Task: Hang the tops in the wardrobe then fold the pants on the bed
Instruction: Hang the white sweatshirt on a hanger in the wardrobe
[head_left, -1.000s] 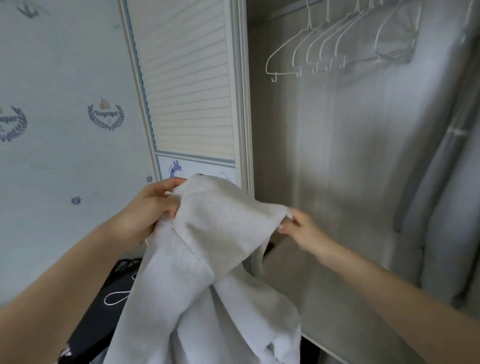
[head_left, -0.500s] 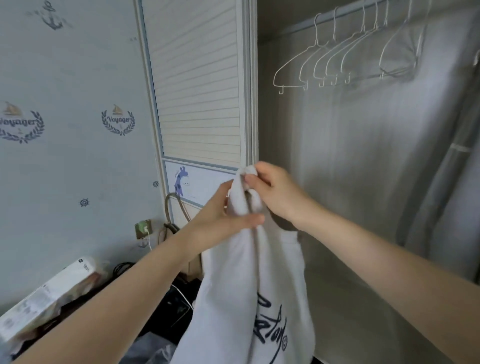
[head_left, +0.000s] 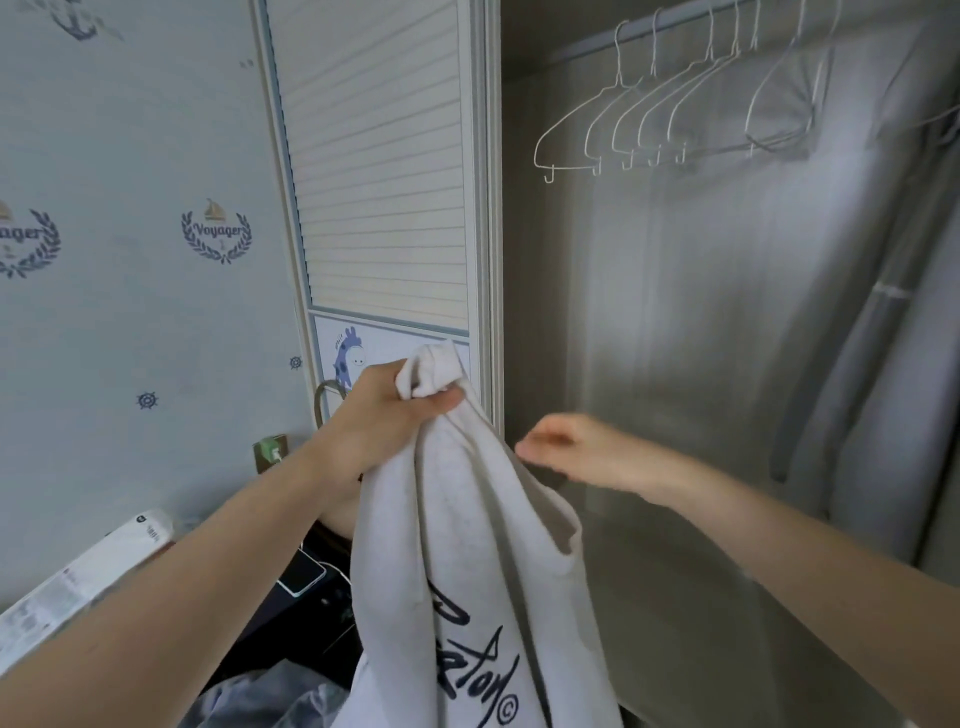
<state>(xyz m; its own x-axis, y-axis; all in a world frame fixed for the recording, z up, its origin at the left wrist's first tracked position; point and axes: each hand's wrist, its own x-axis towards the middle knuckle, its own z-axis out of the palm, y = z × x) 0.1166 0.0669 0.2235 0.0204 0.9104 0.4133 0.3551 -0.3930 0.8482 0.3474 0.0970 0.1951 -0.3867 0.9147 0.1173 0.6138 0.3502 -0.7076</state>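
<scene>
A white top (head_left: 467, 545) with dark script lettering hangs down in front of the open wardrobe. My left hand (head_left: 395, 410) grips its bunched upper end, which sticks out above my fist. My right hand (head_left: 576, 447) is off the cloth, just to its right, blurred, with its fingers loosely curled and holding nothing. Several empty white wire hangers (head_left: 639, 124) hang on the wardrobe rail (head_left: 670, 23) at the upper right.
The slatted wardrobe door (head_left: 384, 171) stands left of the opening. Grey garments (head_left: 883, 364) hang at the wardrobe's right side. Below left lie a white box (head_left: 88, 577), a phone with a cable (head_left: 301, 577) and some grey cloth (head_left: 270, 701).
My two hands brought the top's shoulders together at the top. My right hand then let go and moved right and down, leaving the top in my left hand alone.
</scene>
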